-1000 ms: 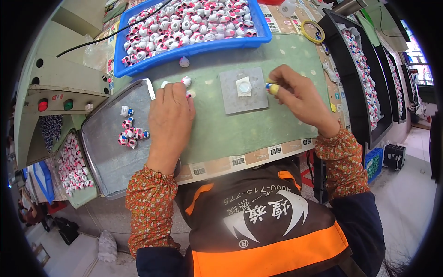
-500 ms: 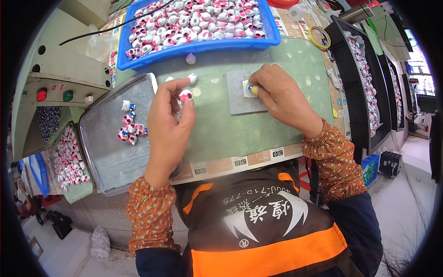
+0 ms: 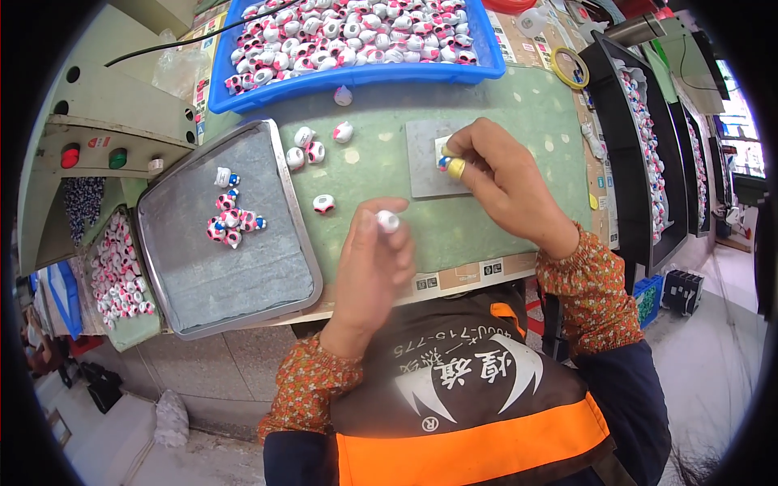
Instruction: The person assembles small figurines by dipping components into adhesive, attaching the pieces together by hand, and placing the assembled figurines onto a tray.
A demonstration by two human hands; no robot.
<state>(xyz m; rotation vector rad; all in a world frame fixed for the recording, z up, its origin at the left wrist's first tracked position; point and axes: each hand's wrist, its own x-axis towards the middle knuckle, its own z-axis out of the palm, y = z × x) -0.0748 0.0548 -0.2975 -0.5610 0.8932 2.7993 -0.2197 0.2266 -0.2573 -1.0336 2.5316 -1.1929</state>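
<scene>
My left hand (image 3: 374, 263), slightly blurred, pinches a small white toy head (image 3: 387, 221) with a round opening, above the near part of the green mat (image 3: 365, 178). My right hand (image 3: 506, 182), with yellow finger covers on its fingertips, grips a small blue toy body (image 3: 443, 163), partly hidden by the fingers. It is at a white pad (image 3: 440, 147) on a grey square plate (image 3: 421, 174). A single pink-and-white toy head (image 3: 324, 203) lies left of my left hand. Several more heads (image 3: 314, 151) rest further back on the mat.
A blue bin (image 3: 356, 77) full of toy heads stands at the back. On the left, a metal tray (image 3: 279, 300) holds several figures (image 3: 231, 219) with blue bodies. Black bins (image 3: 596, 89) line the right side. A yellow tape roll (image 3: 570, 68) lies at the far right.
My left hand has moved right and nearer to me with a toy head in its fingers, uncovering the heads on the mat. My right hand stays by the pad, its fingers slightly shifted.
</scene>
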